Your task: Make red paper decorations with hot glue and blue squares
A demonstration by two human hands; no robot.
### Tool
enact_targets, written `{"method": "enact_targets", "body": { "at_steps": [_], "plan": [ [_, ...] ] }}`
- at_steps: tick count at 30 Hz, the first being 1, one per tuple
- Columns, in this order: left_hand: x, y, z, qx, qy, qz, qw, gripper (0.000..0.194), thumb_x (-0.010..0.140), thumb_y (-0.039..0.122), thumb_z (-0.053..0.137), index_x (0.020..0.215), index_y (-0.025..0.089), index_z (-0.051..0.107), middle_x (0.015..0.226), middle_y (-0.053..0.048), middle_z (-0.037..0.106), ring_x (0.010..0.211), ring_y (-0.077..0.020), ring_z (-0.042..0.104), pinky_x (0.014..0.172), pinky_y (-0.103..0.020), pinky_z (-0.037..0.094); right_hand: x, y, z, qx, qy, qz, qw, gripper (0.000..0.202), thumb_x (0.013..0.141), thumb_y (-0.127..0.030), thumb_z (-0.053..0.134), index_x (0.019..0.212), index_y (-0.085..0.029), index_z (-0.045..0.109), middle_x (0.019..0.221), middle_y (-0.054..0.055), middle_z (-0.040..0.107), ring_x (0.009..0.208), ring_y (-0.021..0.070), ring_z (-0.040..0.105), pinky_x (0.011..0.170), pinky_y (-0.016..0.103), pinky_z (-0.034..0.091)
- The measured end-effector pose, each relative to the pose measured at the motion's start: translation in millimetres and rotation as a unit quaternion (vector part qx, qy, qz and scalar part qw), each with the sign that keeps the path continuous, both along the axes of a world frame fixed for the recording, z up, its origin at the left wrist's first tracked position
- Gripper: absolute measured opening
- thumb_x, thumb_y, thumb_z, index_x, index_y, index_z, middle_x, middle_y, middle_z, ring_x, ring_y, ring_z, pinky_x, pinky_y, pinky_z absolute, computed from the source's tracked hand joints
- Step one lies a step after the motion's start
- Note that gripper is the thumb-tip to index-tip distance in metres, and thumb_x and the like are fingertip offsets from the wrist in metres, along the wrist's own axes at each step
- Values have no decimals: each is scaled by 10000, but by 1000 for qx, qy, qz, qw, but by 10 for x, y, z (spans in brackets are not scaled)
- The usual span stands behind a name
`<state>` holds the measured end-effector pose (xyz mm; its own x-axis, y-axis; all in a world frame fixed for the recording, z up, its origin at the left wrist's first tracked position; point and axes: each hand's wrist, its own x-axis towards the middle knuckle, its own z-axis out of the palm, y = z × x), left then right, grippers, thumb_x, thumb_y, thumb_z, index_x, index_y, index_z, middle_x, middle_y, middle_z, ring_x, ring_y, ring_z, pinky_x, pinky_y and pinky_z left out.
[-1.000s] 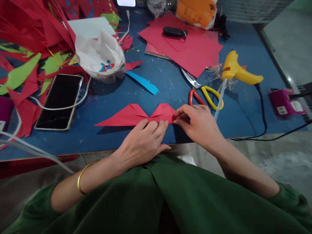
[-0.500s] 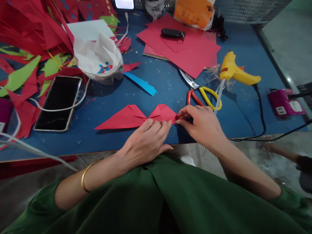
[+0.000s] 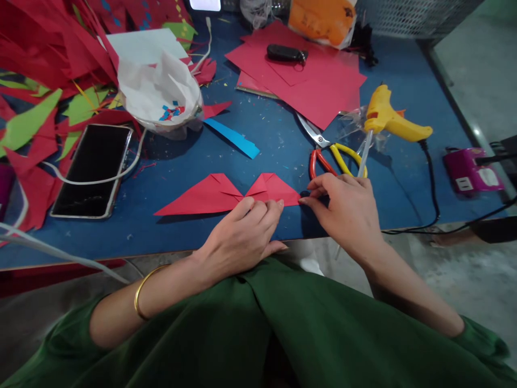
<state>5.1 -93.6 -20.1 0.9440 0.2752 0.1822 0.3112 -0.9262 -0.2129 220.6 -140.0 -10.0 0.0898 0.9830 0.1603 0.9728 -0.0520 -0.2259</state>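
A folded red paper (image 3: 202,196) lies along the front of the table, with two peaked halves and a notch between them. My left hand (image 3: 246,226) has its fingers curled and pressed onto the paper's lower edge right of the notch, hiding part of it. At the paper's right tip is my right hand (image 3: 343,210), thumb and fingers bent together in a pinch around that corner. Just beyond my right hand lie scissors (image 3: 321,141) with one red and one yellow handle. A yellow glue gun (image 3: 393,116) with a clear glue stick rests farther right.
A blue strip (image 3: 232,138) lies beyond the red paper. Left are a phone (image 3: 92,170), a cable, a white-lined bowl (image 3: 161,89) and red and green scraps (image 3: 32,118). Red sheets (image 3: 323,81) are stacked behind. A purple adapter (image 3: 470,170) sits right. Another person's foot (image 3: 452,237) shows below.
My right hand has slid a little to the right along the red paper, uncovering more of its right end. My left hand stays in place. The other person's leg has shifted.
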Motion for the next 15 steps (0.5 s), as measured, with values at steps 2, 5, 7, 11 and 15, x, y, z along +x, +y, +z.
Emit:
{"method": "enact_targets", "body": {
  "at_steps": [2, 5, 7, 11, 15],
  "plan": [
    [-1, 0, -4, 1, -2, -1, 1000, 664, 1003, 524, 417, 1392, -4, 515, 1247, -155, 661, 1002, -238, 584, 961, -387, 391, 20, -19, -4, 2, -8, -7, 1000, 52, 876, -250, 634, 913, -213, 627, 788, 40, 737, 833, 270, 649, 804, 426, 386],
    [-1, 0, -15, 0, -9, 0, 1000, 661, 1002, 523, 422, 1390, -4, 516, 1245, -148, 662, 1001, -234, 580, 973, -387, 384, 50, -85, 31, 11, -31, -27, 999, 69, 867, -214, 634, 936, -210, 628, 797, 47, 739, 848, 287, 649, 805, 436, 389],
    [-2, -2, -26, -2, -14, 3, 1000, 659, 1000, 524, 424, 1388, -1, 518, 1236, -145, 665, 1002, -233, 582, 978, -387, 382, 37, -156, 78, 41, -49, -46, 997, 97, 877, -209, 615, 973, -210, 625, 825, 59, 745, 849, 292, 649, 805, 442, 395],
    [-3, -8, -43, 5, -18, 3, 1000, 655, 1003, 519, 417, 1392, 1, 514, 1235, -147, 665, 1015, -241, 578, 989, -396, 375, -120, -306, 106, 108, -24, 23, 994, 224, 939, -210, 526, 1146, -171, 602, 1048, 118, 752, 965, 277, 673, 852, 430, 444],
    [-1, -1, -39, 0, -27, 3, 1000, 630, 998, 495, 440, 1366, -8, 538, 1221, -149, 671, 997, -242, 576, 989, -400, 374, -325, -397, -74, 75, -18, 160, 984, 412, 978, -202, 446, 1362, -60, 494, 1315, 186, 657, 1266, 272, 584, 1012, 430, 449]
  ]
}}
